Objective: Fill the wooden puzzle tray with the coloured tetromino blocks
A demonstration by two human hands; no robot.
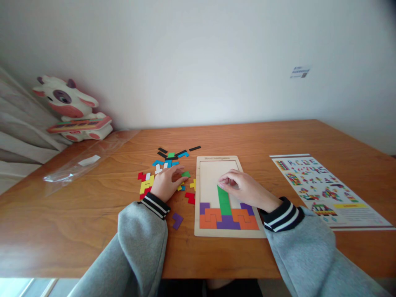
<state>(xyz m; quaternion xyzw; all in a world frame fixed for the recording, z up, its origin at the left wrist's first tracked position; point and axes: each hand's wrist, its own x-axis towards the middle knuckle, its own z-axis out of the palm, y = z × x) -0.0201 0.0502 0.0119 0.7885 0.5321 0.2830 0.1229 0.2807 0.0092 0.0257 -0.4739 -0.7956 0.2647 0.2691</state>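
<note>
A wooden puzzle tray (198, 198) lies on the table. Along its lower part sit orange pieces (212, 218) and purple pieces (228, 222), with a green piece (225, 202) standing upright in the middle. At the top end of that green piece, my right hand (235, 184) has its fingertips pinched together; anything between them is too small to make out. My left hand (168, 181) is over the loose coloured pieces left of the tray, thumb and fingers apart, near a small green piece (186, 174). A loose purple piece (177, 221) lies below my left hand.
Black strips (195, 148) and other pieces lie scattered behind my left hand. A printed pattern sheet (328, 189) is at the right. A clear plastic bag (89, 159) and a cow toy with a keyboard (77, 109) are at the left, near the wall.
</note>
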